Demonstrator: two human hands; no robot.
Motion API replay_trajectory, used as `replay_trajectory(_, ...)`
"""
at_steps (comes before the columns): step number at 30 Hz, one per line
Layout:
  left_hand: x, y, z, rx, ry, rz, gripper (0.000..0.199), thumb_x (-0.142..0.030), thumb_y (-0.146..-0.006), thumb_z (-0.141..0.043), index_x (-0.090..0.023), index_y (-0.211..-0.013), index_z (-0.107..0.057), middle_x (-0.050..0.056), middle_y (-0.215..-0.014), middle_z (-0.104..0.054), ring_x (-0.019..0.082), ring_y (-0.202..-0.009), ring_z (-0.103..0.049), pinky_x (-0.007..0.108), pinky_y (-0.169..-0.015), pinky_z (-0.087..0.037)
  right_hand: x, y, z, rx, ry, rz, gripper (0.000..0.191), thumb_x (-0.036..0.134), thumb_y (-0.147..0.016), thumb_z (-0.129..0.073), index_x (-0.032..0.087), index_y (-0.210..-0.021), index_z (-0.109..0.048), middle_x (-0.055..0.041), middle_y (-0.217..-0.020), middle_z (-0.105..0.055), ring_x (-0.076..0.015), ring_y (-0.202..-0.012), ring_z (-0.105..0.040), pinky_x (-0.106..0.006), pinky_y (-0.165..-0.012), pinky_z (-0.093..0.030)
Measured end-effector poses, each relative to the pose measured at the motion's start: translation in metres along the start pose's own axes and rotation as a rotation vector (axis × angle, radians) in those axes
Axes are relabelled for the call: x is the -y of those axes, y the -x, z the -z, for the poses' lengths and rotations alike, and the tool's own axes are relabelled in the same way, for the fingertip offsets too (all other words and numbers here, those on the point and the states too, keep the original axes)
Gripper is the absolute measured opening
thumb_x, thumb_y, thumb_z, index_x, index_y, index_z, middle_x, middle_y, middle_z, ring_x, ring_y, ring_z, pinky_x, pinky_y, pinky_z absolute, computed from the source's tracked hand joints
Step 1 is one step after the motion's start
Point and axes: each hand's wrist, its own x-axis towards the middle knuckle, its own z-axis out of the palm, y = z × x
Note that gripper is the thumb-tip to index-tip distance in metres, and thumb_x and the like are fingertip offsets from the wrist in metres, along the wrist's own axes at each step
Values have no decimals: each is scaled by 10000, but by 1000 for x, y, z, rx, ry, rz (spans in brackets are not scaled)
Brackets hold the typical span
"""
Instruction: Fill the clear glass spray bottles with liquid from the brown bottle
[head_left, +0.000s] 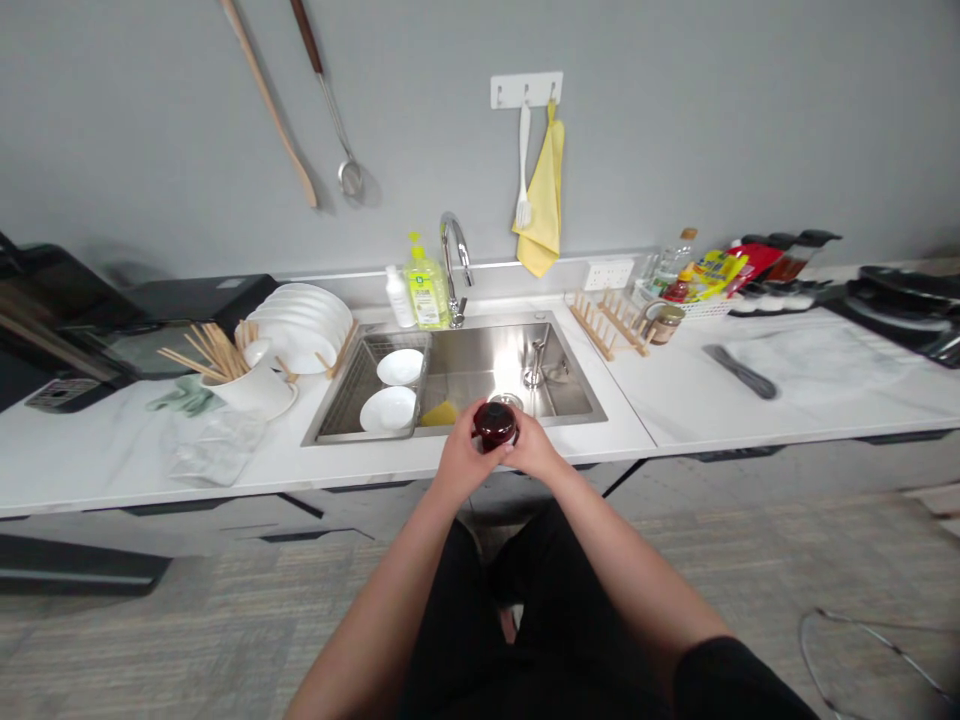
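Note:
Between my hands is a small, round, dark red-brown lidded pot (495,424) with a glossy top, held over the front edge of the sink (592,408). My left hand (463,452) is wrapped round its left side. On the right side my right hand (532,446) closes round it, the fingers of both hands nearly meeting at the front. The pot's underside is hidden by my hands. Just behind it, in the basin, lie a yellow cloth or sponge (439,414) and a round metal drain part (507,400).
Two white bowls (388,410) sit in a wire basket at the sink's left. Behind rise the faucet (454,265) and a green soap bottle (426,292). Left are stacked plates (300,325) and a chopstick holder (251,388); right, a wooden rack (611,322) and a jar (666,325).

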Motion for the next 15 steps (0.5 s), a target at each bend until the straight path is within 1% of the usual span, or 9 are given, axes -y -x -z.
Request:
replay_trajectory(3,-1,10,13,-27,37,82,871,-322,-748,-1017,-233,-1532,-648,175,-1511,-738,357,-1322,-765,574,-1132,-657,15,3,-18,-46,44,5,676,227,-697,-925,231,-1350,-749,-129,-1302,-825,-391,-1169,-795,-522,-1073,-636)
replay_trajectory(5,-7,15,29,-44,21,91,849,-328,-706,-1044,-235,-1473,-690,159,-1449,-776,353,-1270,-789,558,-1091,-680,28,2,-27,-15,51,57,695,237,-718,-944,247,-1384,-744,-137,-1349,-802,-399,-1225,-772,-542,-1121,-616)
replay_trajectory(7,-15,20,52,-79,-13,92,841,-346,-683,-1059,-238,-1439,-706,149,-1394,-800,342,-1196,-814,524,-1009,-710,37,0,-32,86,33,115,784,290,-767,-972,268,-1502,-701,-150,-1479,-748,-409,-1342,-727,-559,-1185,-580)
replay_trajectory(8,-19,23,65,-108,-35,91,837,-364,-686,-1060,-241,-1434,-706,143,-1367,-811,334,-1158,-823,498,-958,-721,39,-2,-32,138,14,124,825,334,-810,-973,283,-1572,-660,-154,-1548,-713,-405,-1384,-708,-557,-1191,-576)
replay_trajectory(9,-22,26,80,-147,-60,92,827,-388,-700,-1056,-242,-1433,-703,137,-1334,-821,325,-1125,-829,469,-905,-726,37,-4,-32,167,-4,113,835,387,-860,-957,298,-1621,-626,-155,-1588,-689,-392,-1384,-707,-545,-1165,-589)
replay_trajectory(10,-25,28,96,-196,-91,95,811,-414,-718,-1049,-243,-1430,-702,131,-1297,-831,318,-1094,-832,439,-853,-723,34,-6,-31,168,-16,84,797,440,-910,-925,308,-1634,-617,-153,-1582,-692,-371,-1328,-729,-526,-1108,-612)
replay_trajectory(11,-27,31,113,-250,-129,101,793,-439,-733,-1041,-243,-1423,-705,126,-1259,-839,314,-1068,-832,412,-806,-715,28,-9,-29,136,-24,39,719,485,-951,-884,308,-1604,-643,-147,-1517,-727,-343,-1217,-757,-502,-1027,-632)
replay_trajectory(13,-29,35,149,-354,-232,131,772,-486,-745,-1032,-243,-1407,-717,124,-1214,-846,320,-1057,-828,385,-759,-693,11,-15,-24,26,-37,-67,540,557,-967,-836,280,-1423,-752,-105,-1222,-803,-280,-937,-740,-457,-872,-622)
replay_trajectory(15,-27,36,184,-449,-370,188,789,-517,-735,-1031,-248,-1409,-722,124,-1229,-841,336,-1099,-820,394,-794,-684,-5,-19,-19,-39,-87,-168,445,605,-936,-829,252,-1206,-810,-52,-963,-768,-250,-816,-677,-427,-805,-587)
